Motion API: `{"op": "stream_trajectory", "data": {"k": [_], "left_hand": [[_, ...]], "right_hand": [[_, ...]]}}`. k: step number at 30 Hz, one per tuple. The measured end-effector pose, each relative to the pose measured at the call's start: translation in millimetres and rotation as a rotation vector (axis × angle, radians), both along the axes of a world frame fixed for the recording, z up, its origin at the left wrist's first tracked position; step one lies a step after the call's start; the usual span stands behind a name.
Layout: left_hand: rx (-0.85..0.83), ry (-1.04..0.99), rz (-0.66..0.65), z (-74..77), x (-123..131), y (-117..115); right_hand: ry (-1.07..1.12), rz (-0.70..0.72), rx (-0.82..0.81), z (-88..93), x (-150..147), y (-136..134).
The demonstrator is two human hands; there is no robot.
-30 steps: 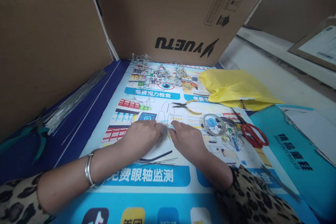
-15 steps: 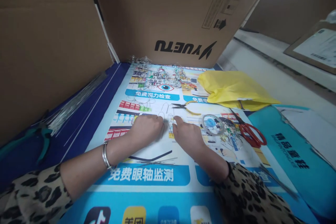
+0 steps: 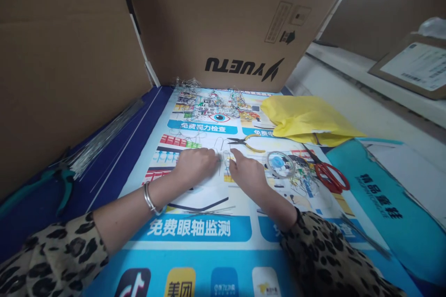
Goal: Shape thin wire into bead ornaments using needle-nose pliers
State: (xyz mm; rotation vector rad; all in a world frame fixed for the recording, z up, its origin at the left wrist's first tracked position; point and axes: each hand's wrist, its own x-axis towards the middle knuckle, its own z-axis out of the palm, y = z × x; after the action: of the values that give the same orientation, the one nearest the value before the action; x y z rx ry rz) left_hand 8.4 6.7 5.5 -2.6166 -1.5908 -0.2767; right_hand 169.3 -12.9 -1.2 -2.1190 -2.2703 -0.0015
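My left hand [image 3: 198, 166] is closed, with its fingertips around a thin bent wire [image 3: 220, 167] that stands out beside them. Facing it, my right hand [image 3: 249, 175] is closed too, thumb and index finger pinching another thin looped wire [image 3: 226, 165]. A narrow gap separates the two hands. Just beyond them lies a pair of yellow-handled pliers [image 3: 256, 145], jaws pointing left. Several straight cut wires [image 3: 212, 211] rest on the printed sheet nearer to me. The exact grip of the left fingertips is hidden by the hand.
Tangled wire pieces [image 3: 223, 102] lie at the back before a cardboard box [image 3: 209, 18]. On the right are a clear ring-shaped roll [image 3: 280, 164], red scissors [image 3: 332, 177], a yellow bag [image 3: 306, 116] and a teal box flap [image 3: 369, 204]. Teal pliers [image 3: 64, 190] and a wire bundle [image 3: 104, 141] lie left.
The camera view has shifted slightly. My hands stay close together at the same spot, with the left wrist and forearm a little higher and further right in view.
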Motion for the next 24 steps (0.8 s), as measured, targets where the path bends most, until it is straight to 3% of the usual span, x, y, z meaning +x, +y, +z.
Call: {"op": "stream_trajectory", "data": {"k": [4,10,14,24], "left_hand": [[0.055,-0.026,0.034,6.9,-13.1,2.0],[0.003,-0.026,-0.12,2.2,-16.0,3.9],[0.004,-0.043,-0.179,-4.3,-12.0,2.8],[0.014,-0.085,-0.263,-19.4,-11.0,7.0]], "right_hand": [[0.184,0.006,0.073,-6.4,13.0,0.8],[0.262,0.267,0.278,-17.4,26.1,14.2],[0.233,0.332,0.243,-19.3,24.2,16.4],[0.233,0.335,0.198,-22.9,24.0,16.2]]}}
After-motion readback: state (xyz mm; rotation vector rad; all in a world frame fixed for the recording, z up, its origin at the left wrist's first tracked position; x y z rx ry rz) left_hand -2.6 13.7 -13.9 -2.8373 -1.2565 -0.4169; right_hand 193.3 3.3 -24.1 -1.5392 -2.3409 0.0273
